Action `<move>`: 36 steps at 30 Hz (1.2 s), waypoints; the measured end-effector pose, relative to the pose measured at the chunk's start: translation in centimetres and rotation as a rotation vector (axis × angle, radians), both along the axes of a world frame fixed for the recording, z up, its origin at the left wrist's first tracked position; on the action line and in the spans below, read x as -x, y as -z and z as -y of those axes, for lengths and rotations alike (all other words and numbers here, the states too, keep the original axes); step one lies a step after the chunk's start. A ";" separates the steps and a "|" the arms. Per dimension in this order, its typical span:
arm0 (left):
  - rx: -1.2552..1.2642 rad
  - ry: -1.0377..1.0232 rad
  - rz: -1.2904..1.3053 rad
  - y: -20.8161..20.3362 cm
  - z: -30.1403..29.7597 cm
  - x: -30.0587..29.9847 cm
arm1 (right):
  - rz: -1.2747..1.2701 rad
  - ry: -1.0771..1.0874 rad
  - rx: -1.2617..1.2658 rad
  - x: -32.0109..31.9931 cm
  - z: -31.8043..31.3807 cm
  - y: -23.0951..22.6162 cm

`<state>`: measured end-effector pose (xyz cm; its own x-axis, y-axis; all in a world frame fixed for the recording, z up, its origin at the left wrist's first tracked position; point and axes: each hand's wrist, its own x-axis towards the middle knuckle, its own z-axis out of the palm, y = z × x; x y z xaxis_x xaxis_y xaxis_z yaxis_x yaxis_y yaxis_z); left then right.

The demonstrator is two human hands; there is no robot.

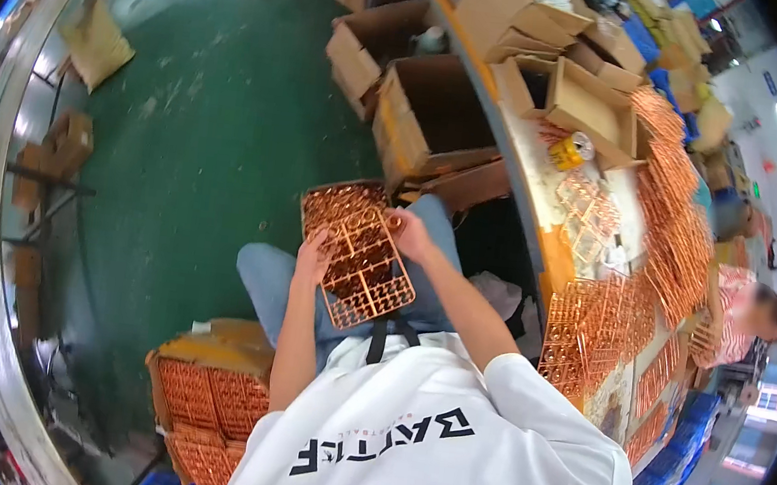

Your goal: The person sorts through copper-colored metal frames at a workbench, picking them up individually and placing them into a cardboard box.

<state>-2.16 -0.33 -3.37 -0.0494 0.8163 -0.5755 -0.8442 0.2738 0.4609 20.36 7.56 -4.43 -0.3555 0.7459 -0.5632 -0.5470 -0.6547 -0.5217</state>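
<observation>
A flat copper-coloured moulded frame (pixel 366 295) with a grid of small shapes lies tilted over my lap. My left hand (pixel 313 256) is closed on its left edge. At its upper right, my right hand (pixel 414 237) is closed, the fingertips pinched on a small copper-coloured piece; whether that piece is still joined to the frame I cannot tell. Beneath and beyond the frame, a carton (pixel 316 186) full of loose, shiny copper-coloured ring-like pieces rests at my knees. The frame hides part of these pieces.
A long worktable (pixel 615 402) on the right carries heaped copper-coloured frames (pixel 665 212), a yellow can (pixel 571 152) and a cardboard tray (pixel 595 113). Open cartons (pixel 431 118) stand beside it. Left of me, a carton (pixel 208 394) holds stacked frames. A co-worker (pixel 744 317) is across the table.
</observation>
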 end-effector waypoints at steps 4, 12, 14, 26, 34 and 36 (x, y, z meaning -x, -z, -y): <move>0.044 0.017 0.029 1.6 1.1 1.6 | 0.221 0.019 -0.044 1.7 -1.4 -0.3; 0.094 0.107 -0.016 2.2 2.6 1.8 | 0.481 -0.274 -0.074 4.7 0.2 -1.4; 0.235 0.143 -0.138 2.0 1.9 0.8 | 0.476 -0.358 -0.062 3.7 -0.4 -3.4; 0.090 0.441 -0.758 -2.4 0.8 -4.0 | 0.112 -0.454 -0.071 -1.3 2.6 -3.9; 0.097 0.551 -0.698 -2.9 1.4 -4.6 | 0.180 -0.453 0.020 -2.7 4.2 -3.4; 0.133 0.553 -0.679 -2.5 1.5 -4.5 | 0.419 -0.531 -0.109 -2.2 4.5 -3.8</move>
